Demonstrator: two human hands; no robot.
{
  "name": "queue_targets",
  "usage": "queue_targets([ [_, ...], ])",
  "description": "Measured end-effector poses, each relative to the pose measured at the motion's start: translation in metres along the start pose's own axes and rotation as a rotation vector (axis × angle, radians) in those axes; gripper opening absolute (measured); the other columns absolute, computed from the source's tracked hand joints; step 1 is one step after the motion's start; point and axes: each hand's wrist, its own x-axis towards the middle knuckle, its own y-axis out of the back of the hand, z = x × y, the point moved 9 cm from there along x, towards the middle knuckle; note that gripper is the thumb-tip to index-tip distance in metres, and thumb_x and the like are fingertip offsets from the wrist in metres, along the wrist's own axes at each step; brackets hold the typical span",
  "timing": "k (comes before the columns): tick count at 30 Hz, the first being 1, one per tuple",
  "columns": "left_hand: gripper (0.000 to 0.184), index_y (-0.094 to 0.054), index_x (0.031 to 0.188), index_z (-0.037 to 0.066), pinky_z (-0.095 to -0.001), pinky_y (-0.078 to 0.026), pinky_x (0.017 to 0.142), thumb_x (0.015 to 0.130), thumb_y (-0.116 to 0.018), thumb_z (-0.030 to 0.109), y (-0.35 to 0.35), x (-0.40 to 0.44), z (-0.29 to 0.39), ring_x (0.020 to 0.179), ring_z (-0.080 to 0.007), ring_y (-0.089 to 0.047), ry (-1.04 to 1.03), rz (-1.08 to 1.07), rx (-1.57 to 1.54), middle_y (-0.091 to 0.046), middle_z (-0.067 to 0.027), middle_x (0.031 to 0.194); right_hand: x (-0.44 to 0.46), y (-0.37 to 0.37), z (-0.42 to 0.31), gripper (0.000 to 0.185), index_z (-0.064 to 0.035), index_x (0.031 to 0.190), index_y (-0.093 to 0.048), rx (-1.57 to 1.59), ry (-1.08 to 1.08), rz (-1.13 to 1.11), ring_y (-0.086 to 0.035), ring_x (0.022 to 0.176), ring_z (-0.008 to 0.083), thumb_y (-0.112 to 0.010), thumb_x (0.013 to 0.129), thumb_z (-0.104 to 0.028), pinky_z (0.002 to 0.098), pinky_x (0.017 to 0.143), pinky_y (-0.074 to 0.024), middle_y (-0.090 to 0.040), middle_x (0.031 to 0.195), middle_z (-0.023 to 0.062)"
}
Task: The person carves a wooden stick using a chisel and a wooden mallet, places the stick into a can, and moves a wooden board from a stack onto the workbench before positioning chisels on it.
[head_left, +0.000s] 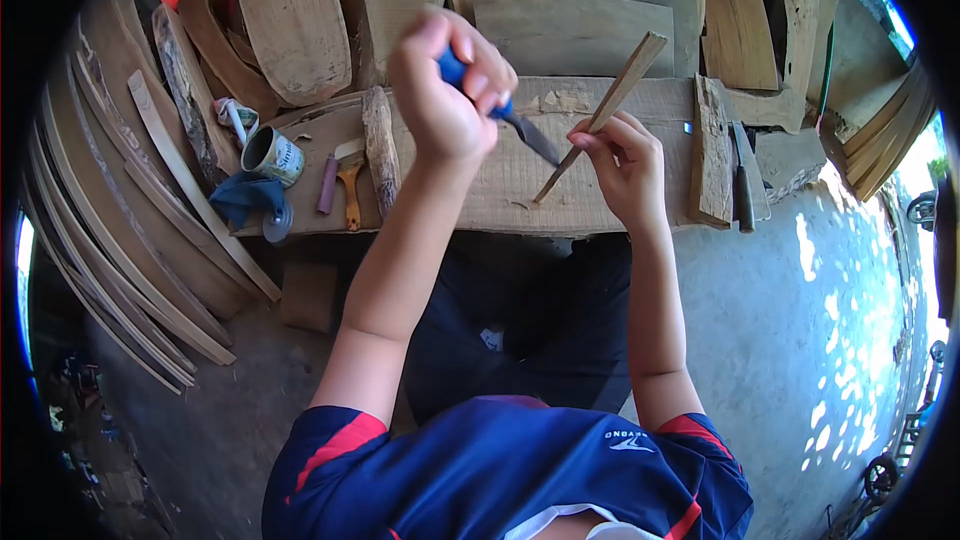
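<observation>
My left hand [440, 90] is raised over the bench, its fingers wrapped round the blue handle of a chisel [535, 138]. The hand is a little blurred. The chisel's dark flat blade points down and right, its tip close to a thin wooden strip [625, 80]; whether they touch I cannot tell. Thumb and fingers of my right hand [625, 160] pinch that strip near its middle. It slants, upper end away from me, lower end at the wooden bench top [590, 200], where a small shaving lies.
On the left of the bench are a paintbrush [350, 185], a tin can [272, 157] and a blue cloth [245, 198]. A dark-handled tool [743, 190] lies at right beside a rough wood block [711, 155]. Boards [290, 20] lean behind; long curved strips [130, 210] stand left.
</observation>
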Motion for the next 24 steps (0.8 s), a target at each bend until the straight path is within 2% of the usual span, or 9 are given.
queue_targets([
  [3,0.027,-0.038,0.066,0.011,-0.0274,-0.027,0.038,0.086,-0.038,0.029,-0.013,0.016,0.011,0.034,-0.0107,-0.025,0.0,-0.032,-0.026,-0.031,0.0009,0.043,-0.002,-0.011,-0.007,0.011,-0.0011,0.078,-0.065,-0.03,0.044,-0.051,-0.049,0.054,0.0183,-0.073,0.075,-0.009,0.0308,0.049,-0.0374,-0.051,0.064,0.0082],
  [6,0.029,-0.04,0.064,0.013,-0.0283,-0.028,0.038,0.086,-0.041,0.032,-0.004,0.001,-0.042,0.035,-0.0105,-0.024,0.152,0.01,0.15,-0.029,0.002,0.044,-0.004,-0.023,-0.027,0.014,-0.0019,0.079,-0.065,-0.052,0.085,-0.08,-0.046,0.052,0.0201,-0.074,0.074,-0.011,0.0324,0.049,-0.0365,-0.049,0.063,0.0086],
  [8,0.03,-0.04,0.064,0.013,-0.0274,-0.028,0.037,0.086,-0.042,0.032,-0.001,-0.003,-0.054,0.035,-0.01,-0.025,0.147,0.03,0.185,-0.029,0.0029,0.044,-0.006,-0.024,-0.028,0.015,-0.002,0.079,-0.065,-0.089,0.056,-0.083,-0.048,0.053,0.0206,-0.075,0.073,-0.012,0.0322,0.049,-0.0372,-0.05,0.063,0.0085],
  [11,0.028,-0.039,0.065,0.013,-0.0276,-0.027,0.04,0.087,-0.041,0.031,-0.001,0.011,-0.024,0.035,-0.0095,-0.023,0.111,0.008,0.03,-0.029,0.0031,0.045,-0.006,-0.015,-0.019,0.014,-0.0022,0.079,-0.065,-0.046,0.073,-0.032,-0.048,0.054,0.0195,-0.075,0.074,-0.012,0.0315,0.05,-0.0375,-0.049,0.063,0.0079],
  [12,0.028,-0.038,0.065,0.012,-0.0265,-0.027,0.037,0.086,-0.039,0.03,0.0,0.018,-0.007,0.035,-0.01,-0.025,0.056,0.015,0.025,-0.032,0.0011,0.044,-0.005,-0.014,-0.015,0.005,0.0004,0.083,-0.066,-0.105,-0.006,-0.119,-0.057,0.067,0.0159,-0.068,0.079,-0.003,0.026,0.06,-0.0449,-0.056,0.074,0.0074],
  [14,0.028,-0.038,0.065,0.013,-0.027,-0.027,0.039,0.087,-0.038,0.03,-0.005,0.02,0.018,0.035,-0.0103,-0.025,0.011,0.0,0.055,-0.032,0.002,0.044,-0.005,-0.01,-0.002,0.005,0.0016,0.084,-0.065,-0.08,-0.032,-0.121,-0.058,0.068,0.0147,-0.067,0.08,-0.001,0.0255,0.061,-0.0454,-0.057,0.076,0.0073],
  [18,0.027,-0.038,0.065,0.011,-0.0263,-0.025,0.036,0.087,-0.036,0.026,-0.014,0.006,0.003,0.034,-0.0097,-0.023,0.012,-0.073,-0.001,-0.031,0.0004,0.042,-0.004,-0.006,0.002,0.008,0.0055,0.087,-0.064,-0.062,-0.076,-0.083,-0.057,0.072,0.0109,-0.065,0.082,0.0,0.0227,0.064,-0.0456,-0.058,0.081,0.0075],
  [19,0.027,-0.038,0.065,0.011,-0.0261,-0.025,0.036,0.087,-0.037,0.026,-0.014,0.006,0.003,0.034,-0.0097,-0.024,0.012,-0.071,0.018,-0.031,0.0005,0.042,-0.001,-0.001,0.002,0.013,0.0013,0.074,-0.061,0.075,-0.027,0.035,-0.048,0.053,0.016,-0.071,0.078,-0.006,0.0286,0.048,-0.037,-0.051,0.064,0.0082],
  [24,0.029,-0.04,0.065,0.012,-0.0267,-0.028,0.038,0.088,-0.037,0.029,-0.016,0.019,0.029,0.035,-0.0099,-0.025,-0.019,-0.024,0.022,-0.033,0.0018,0.044,0.0,0.001,0.004,0.012,0.0012,0.075,-0.062,-0.019,0.001,0.015,-0.048,0.053,0.016,-0.071,0.077,-0.006,0.0287,0.048,-0.0369,-0.051,0.063,0.008],
])
